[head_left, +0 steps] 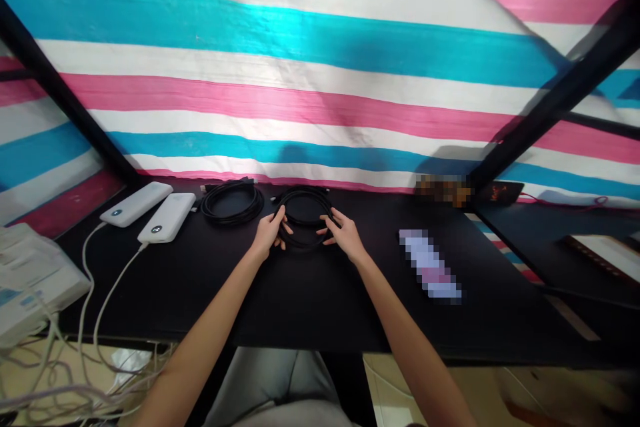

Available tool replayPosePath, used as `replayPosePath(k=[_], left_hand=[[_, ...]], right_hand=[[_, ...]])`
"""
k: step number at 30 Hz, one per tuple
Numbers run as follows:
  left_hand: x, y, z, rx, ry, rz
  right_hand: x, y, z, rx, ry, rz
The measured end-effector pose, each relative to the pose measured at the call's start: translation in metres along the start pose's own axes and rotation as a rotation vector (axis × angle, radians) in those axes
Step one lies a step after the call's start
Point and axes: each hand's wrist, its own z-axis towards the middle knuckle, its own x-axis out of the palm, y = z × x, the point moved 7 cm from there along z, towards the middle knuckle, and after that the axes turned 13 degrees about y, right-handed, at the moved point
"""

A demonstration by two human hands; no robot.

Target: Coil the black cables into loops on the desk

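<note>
Both my hands grip a coiled black cable [306, 245] just above the black tabletop, one at each side of the loop. My left hand [271, 232] has its thumb and fingers closed on the left side. On the right side, my right hand [343, 233] pinches the cable, fingertips pointing inward. Loops of black cable [303, 189] show just beyond my fingers; whether they belong to the same coil I cannot tell. To the left of my left hand lies another coiled black cable [233, 221], its plug ends at the back.
Two white power banks [167, 217] with white cables lie on the left of the black table [320, 307]. White boxes [35, 280] and tangled cables crowd the left edge. A blurred-out phone-like object [430, 265] lies right. Striped sheeting [300, 100] hangs behind, between dark frame bars.
</note>
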Motion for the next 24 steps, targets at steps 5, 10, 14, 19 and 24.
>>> replayPosePath(k=[5,10,14,19,24], left_hand=[[0.0,-0.001,-0.003,-0.068,0.017,0.055],[-0.003,0.001,-0.007,-0.119,0.004,0.103],[-0.007,0.003,-0.004,-0.051,-0.04,0.081],[-0.015,0.001,0.003,0.14,-0.107,0.061],[-0.022,-0.006,0.005,0.251,-0.179,0.072]], right_hand=[[-0.01,0.002,-0.003,-0.012,-0.067,-0.08],[-0.021,0.005,-0.005,-0.036,-0.173,-0.114],[-0.019,0.006,-0.004,-0.024,-0.163,-0.078],[-0.015,0.001,-0.001,0.007,-0.119,0.046],[-0.013,-0.006,0.004,0.022,-0.097,0.198]])
